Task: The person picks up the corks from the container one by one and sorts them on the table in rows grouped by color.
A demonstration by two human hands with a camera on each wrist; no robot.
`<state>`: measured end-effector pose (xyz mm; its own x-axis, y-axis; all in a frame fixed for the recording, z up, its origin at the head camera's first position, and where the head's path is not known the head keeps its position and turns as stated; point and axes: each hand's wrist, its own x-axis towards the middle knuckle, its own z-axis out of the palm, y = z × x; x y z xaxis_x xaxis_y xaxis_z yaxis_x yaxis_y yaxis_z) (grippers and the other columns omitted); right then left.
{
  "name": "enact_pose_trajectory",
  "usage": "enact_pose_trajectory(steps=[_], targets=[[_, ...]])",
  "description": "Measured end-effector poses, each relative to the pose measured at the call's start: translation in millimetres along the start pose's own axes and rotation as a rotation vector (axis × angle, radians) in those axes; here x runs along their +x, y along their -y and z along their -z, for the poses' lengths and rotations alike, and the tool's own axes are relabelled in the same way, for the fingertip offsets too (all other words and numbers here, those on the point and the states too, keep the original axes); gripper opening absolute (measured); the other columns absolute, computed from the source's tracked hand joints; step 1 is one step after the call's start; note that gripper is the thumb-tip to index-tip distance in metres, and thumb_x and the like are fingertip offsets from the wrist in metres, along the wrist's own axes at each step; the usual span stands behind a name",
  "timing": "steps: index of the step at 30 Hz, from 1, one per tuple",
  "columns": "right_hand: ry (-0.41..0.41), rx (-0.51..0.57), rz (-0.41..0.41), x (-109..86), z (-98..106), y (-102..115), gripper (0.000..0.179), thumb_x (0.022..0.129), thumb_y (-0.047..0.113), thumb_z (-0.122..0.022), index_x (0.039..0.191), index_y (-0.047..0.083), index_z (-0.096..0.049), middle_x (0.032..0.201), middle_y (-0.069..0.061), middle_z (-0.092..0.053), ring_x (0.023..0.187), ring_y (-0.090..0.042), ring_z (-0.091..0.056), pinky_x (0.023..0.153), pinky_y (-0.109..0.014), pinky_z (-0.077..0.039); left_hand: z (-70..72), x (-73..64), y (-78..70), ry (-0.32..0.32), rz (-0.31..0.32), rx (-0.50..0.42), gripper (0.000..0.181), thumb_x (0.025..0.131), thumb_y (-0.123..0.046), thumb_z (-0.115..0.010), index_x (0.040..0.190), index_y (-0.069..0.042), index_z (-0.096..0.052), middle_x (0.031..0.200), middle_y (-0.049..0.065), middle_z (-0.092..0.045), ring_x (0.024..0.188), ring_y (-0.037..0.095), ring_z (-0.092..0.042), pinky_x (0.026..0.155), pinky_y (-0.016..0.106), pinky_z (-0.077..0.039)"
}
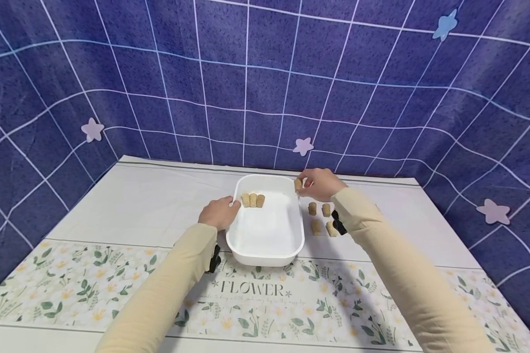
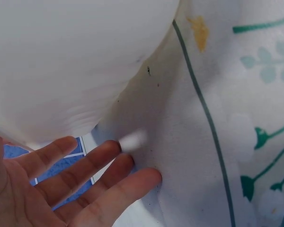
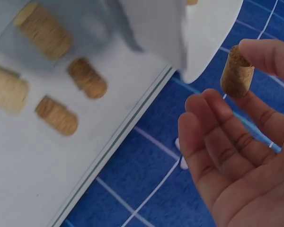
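In the head view a white tub point(image 1: 265, 240) stands in the middle, with three corks point(image 1: 253, 200) side by side near its far left corner. My left hand point(image 1: 220, 213) holds the tub's left rim. In the left wrist view its fingers point(image 2: 102, 165) extend along the outer wall. My right hand point(image 1: 321, 185) is raised at the tub's far right corner and pinches a cork point(image 3: 237, 75) between thumb and finger, its other fingers held away. Several more corks point(image 1: 315, 226) stand or lie on the table just right of the tub, below that hand.
The white table point(image 1: 168, 189) carries a floral band point(image 1: 92, 279) along the near side. A dark blue gridded curtain point(image 1: 265, 78) with star shapes rises behind and at both sides.
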<state>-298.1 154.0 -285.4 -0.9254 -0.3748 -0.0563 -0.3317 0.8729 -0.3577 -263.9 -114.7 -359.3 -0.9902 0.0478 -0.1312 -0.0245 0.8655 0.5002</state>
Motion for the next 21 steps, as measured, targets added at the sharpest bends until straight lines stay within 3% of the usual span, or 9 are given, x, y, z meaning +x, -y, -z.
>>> enact_pose_trajectory(steps=[21], targets=[[0.012,0.017,-0.04,-25.8,9,-66,0.048,0.095,0.02,-0.068,0.134,-0.006,-0.058,0.111,-0.022,-0.068,0.097,-0.035,-0.064,0.084,-0.047,-0.052,1.0,-0.5,0.8,0.012,0.009,-0.019,0.054,0.108,-0.033,-0.03,0.148,-0.002,-0.05,0.132,0.024,-0.063,0.113,0.04,-0.064,0.099,0.05,-0.05]])
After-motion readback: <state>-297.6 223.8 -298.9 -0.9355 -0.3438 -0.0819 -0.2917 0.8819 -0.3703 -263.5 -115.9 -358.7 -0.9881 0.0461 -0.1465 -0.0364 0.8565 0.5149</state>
